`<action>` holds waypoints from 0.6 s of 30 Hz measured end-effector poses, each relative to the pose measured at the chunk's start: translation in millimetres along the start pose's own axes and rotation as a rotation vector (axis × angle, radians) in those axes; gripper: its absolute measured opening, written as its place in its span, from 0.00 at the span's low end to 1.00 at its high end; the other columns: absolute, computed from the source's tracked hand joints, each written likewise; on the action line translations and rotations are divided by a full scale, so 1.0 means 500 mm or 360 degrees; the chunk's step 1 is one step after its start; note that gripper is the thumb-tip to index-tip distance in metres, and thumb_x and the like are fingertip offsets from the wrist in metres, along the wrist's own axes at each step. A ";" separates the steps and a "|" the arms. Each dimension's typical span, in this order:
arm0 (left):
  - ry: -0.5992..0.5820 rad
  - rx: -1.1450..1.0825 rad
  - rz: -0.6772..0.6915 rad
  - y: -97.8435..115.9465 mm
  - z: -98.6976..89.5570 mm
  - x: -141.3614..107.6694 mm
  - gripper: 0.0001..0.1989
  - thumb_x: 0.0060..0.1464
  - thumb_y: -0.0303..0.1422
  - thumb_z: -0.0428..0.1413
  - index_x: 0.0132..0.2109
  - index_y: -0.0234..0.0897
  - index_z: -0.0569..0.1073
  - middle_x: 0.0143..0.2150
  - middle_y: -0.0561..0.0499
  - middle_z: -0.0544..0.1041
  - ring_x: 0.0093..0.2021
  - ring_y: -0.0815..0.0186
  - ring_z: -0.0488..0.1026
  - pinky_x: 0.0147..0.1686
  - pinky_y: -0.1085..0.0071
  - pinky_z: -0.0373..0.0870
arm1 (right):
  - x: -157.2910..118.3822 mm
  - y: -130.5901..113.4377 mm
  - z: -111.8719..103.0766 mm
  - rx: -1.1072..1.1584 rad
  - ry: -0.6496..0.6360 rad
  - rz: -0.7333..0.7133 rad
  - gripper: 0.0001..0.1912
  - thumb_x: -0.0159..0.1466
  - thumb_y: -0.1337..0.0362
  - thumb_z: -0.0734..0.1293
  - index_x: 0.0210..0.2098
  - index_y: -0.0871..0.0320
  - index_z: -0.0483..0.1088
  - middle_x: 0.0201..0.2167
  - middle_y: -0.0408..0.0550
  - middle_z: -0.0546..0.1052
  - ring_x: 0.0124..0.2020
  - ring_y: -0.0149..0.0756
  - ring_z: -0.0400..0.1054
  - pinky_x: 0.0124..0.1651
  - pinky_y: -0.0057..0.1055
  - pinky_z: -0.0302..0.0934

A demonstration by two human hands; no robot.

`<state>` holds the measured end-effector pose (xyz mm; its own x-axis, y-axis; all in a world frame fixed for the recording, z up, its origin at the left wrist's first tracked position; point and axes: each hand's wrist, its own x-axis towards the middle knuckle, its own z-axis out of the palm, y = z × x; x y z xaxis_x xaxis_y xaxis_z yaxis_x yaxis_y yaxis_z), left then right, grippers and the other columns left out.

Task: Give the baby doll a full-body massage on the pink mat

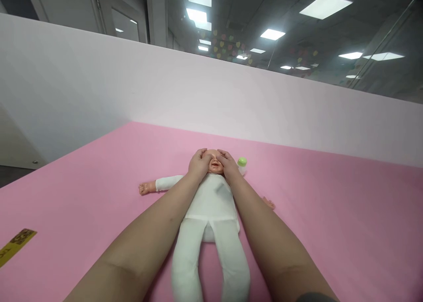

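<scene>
Watching from a distance, I have the doll (211,196) lying face up on the pink surface (337,205), its head (216,166) toward the far edge and its legs stretched toward the near one. The left hand (199,164) and the right hand (230,164) cup the head between them, one on each side, fingers curved up by the forehead and thumbs laid across the eye area. How hard they press, I cannot tell.

To handle this hold well, I'd judge, both palms need even contact so the head doesn't roll toward either side edge. I'd rest the thumbs lightly, leave the open mouth uncovered, and let no weight sink onto the white torso below. I'd also mind the green-capped bottle (242,163) just beside my right hand, on its far-edge side: widening that grip carelessly could knock it.
</scene>
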<state>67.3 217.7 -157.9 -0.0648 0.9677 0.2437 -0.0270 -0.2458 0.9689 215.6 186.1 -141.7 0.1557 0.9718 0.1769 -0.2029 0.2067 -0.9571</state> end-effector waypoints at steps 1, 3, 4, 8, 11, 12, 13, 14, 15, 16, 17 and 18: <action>-0.0001 0.0002 0.0004 -0.001 -0.001 0.000 0.25 0.58 0.41 0.61 0.61 0.44 0.77 0.61 0.46 0.79 0.59 0.53 0.76 0.60 0.59 0.70 | 0.000 -0.001 0.001 -0.0009 0.0004 -0.0001 0.29 0.57 0.53 0.78 0.56 0.51 0.75 0.51 0.47 0.81 0.51 0.46 0.76 0.57 0.43 0.70; -0.0004 0.0006 0.0012 -0.001 -0.002 0.001 0.24 0.59 0.41 0.61 0.61 0.44 0.77 0.61 0.45 0.79 0.59 0.53 0.76 0.60 0.59 0.70 | -0.001 -0.002 0.003 -0.0023 0.0003 -0.0005 0.29 0.57 0.53 0.77 0.56 0.51 0.75 0.50 0.47 0.81 0.50 0.46 0.76 0.58 0.44 0.70; -0.0005 0.0008 0.0015 -0.002 -0.004 0.001 0.24 0.59 0.42 0.61 0.61 0.44 0.77 0.61 0.45 0.79 0.59 0.53 0.76 0.60 0.59 0.70 | -0.001 -0.003 0.005 -0.0023 -0.0002 -0.0005 0.29 0.57 0.53 0.77 0.56 0.51 0.75 0.50 0.47 0.81 0.50 0.46 0.76 0.58 0.44 0.70; -0.0013 0.0014 0.0008 0.000 -0.008 0.002 0.24 0.59 0.42 0.61 0.61 0.44 0.77 0.60 0.46 0.80 0.58 0.53 0.77 0.59 0.59 0.71 | -0.003 -0.007 0.009 0.0005 -0.0016 -0.0005 0.29 0.56 0.53 0.78 0.55 0.51 0.75 0.49 0.47 0.81 0.51 0.46 0.76 0.58 0.44 0.70; -0.0016 0.0008 -0.0008 0.002 -0.011 0.000 0.24 0.59 0.42 0.61 0.61 0.44 0.76 0.59 0.46 0.80 0.57 0.53 0.77 0.58 0.59 0.72 | -0.005 -0.008 0.011 0.0019 -0.0024 0.0020 0.29 0.56 0.53 0.78 0.55 0.51 0.74 0.50 0.47 0.81 0.51 0.46 0.76 0.57 0.44 0.70; -0.0015 0.0003 -0.0013 0.004 -0.012 -0.001 0.24 0.59 0.42 0.61 0.61 0.44 0.76 0.59 0.46 0.80 0.57 0.53 0.77 0.57 0.59 0.72 | -0.006 -0.009 0.012 0.0021 -0.0024 0.0027 0.29 0.56 0.53 0.78 0.55 0.51 0.74 0.50 0.47 0.80 0.51 0.46 0.76 0.57 0.44 0.71; -0.0013 -0.0003 -0.0017 0.006 -0.012 -0.002 0.24 0.59 0.41 0.61 0.61 0.44 0.76 0.59 0.46 0.80 0.57 0.53 0.77 0.57 0.59 0.72 | -0.007 -0.010 0.013 0.0021 -0.0021 0.0030 0.29 0.56 0.53 0.78 0.55 0.51 0.74 0.51 0.47 0.80 0.51 0.46 0.76 0.57 0.44 0.71; -0.0010 -0.0010 -0.0022 0.008 -0.013 -0.002 0.24 0.59 0.41 0.61 0.61 0.44 0.77 0.59 0.46 0.80 0.57 0.53 0.77 0.57 0.59 0.72 | -0.007 -0.010 0.014 0.0024 -0.0017 0.0027 0.29 0.56 0.53 0.78 0.55 0.51 0.74 0.51 0.47 0.80 0.51 0.46 0.76 0.57 0.44 0.71; -0.0007 -0.0017 -0.0027 0.010 -0.013 -0.003 0.24 0.59 0.41 0.62 0.61 0.44 0.77 0.59 0.46 0.80 0.57 0.53 0.78 0.57 0.59 0.72 | -0.008 -0.011 0.015 0.0026 -0.0014 0.0022 0.29 0.56 0.53 0.78 0.55 0.51 0.74 0.51 0.48 0.80 0.51 0.47 0.76 0.57 0.44 0.71; -0.0003 -0.0023 -0.0032 0.012 -0.013 -0.004 0.24 0.58 0.41 0.62 0.61 0.43 0.77 0.58 0.46 0.80 0.56 0.53 0.78 0.57 0.59 0.72 | -0.008 -0.012 0.016 0.0027 -0.0013 0.0017 0.29 0.56 0.53 0.78 0.55 0.51 0.74 0.51 0.48 0.80 0.51 0.46 0.76 0.57 0.44 0.71; 0.0002 -0.0028 -0.0036 0.015 -0.013 -0.005 0.24 0.58 0.41 0.62 0.61 0.43 0.77 0.58 0.45 0.81 0.56 0.53 0.78 0.58 0.59 0.72 | -0.008 -0.012 0.017 0.0029 -0.0014 0.0014 0.29 0.55 0.53 0.78 0.55 0.51 0.74 0.51 0.48 0.80 0.51 0.46 0.76 0.57 0.44 0.70; 0.0007 -0.0032 -0.0040 0.017 -0.013 -0.006 0.24 0.58 0.40 0.62 0.61 0.42 0.77 0.58 0.45 0.81 0.56 0.53 0.78 0.58 0.60 0.72 | -0.009 -0.013 0.018 0.0033 -0.0016 0.0013 0.29 0.55 0.54 0.78 0.55 0.51 0.74 0.50 0.48 0.80 0.51 0.46 0.76 0.58 0.44 0.70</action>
<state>60.8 212.5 -150.7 -0.0679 0.9734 0.2188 -0.0484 -0.2222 0.9738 207.5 181.6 -134.2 0.1445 0.9746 0.1713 -0.2239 0.2008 -0.9537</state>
